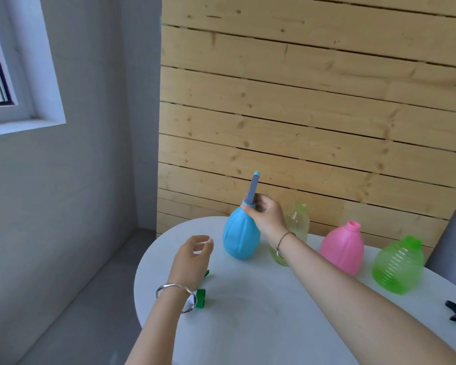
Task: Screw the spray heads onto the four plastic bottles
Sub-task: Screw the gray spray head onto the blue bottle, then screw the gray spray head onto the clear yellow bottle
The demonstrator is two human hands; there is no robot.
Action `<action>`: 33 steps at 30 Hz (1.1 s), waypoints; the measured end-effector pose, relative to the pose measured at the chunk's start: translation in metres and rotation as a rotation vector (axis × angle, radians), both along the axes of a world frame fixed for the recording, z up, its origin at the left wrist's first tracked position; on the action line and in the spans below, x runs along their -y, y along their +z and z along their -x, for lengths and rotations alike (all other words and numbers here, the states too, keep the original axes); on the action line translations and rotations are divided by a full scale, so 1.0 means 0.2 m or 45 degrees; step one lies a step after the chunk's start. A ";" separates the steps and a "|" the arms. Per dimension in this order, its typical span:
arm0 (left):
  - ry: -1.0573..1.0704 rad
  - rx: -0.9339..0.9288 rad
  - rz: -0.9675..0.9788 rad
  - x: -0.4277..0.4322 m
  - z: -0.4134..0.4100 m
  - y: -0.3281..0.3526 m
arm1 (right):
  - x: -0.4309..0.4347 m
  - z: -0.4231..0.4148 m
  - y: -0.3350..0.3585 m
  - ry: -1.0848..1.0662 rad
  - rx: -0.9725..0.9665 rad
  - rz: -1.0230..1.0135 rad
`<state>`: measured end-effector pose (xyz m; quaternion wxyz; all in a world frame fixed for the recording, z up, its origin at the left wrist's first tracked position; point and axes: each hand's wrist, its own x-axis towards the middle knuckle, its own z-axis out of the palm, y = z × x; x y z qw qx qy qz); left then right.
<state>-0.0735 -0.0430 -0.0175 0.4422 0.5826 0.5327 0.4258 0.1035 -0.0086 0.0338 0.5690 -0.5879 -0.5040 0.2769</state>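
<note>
My right hand (265, 216) pinches the spray head (253, 191) at the neck of the blue bottle (240, 237), which stands upright on the counter (274, 320), long axis vertical. My left hand (192, 256) hovers spread and empty, nearer me, left of the bottle. 3 bottles stand uncapped to the right.
</note>
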 end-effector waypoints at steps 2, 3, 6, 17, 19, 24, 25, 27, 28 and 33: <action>-0.004 0.049 0.039 -0.01 0.00 0.00 | -0.02 -0.01 -0.03 -0.003 0.007 0.009; -0.004 0.060 0.053 -0.01 0.00 0.00 | -0.03 -0.01 -0.04 -0.003 0.005 0.013; -0.009 0.037 0.054 0.00 -0.01 0.00 | -0.05 -0.02 -0.05 0.009 -0.025 0.007; -0.039 -0.043 0.011 0.01 -0.05 0.01 | -0.07 -0.02 -0.06 0.057 -0.007 0.008; -0.035 -0.052 0.002 0.01 -0.05 0.01 | -0.07 -0.02 -0.07 0.045 -0.011 0.002; -0.043 -0.073 0.012 0.01 -0.06 0.01 | -0.06 -0.03 -0.07 0.049 0.015 0.023; -0.045 -0.065 0.012 0.01 -0.06 0.01 | -0.06 -0.03 -0.07 0.051 0.022 0.032; -0.045 -0.047 0.014 0.02 -0.07 0.01 | -0.06 -0.04 -0.06 0.059 0.033 0.050; -0.045 -0.037 0.018 0.02 -0.07 0.01 | -0.06 -0.04 -0.06 0.062 0.038 0.056; -0.068 -0.050 0.040 0.02 -0.09 0.01 | -0.05 -0.04 -0.04 0.084 0.083 0.095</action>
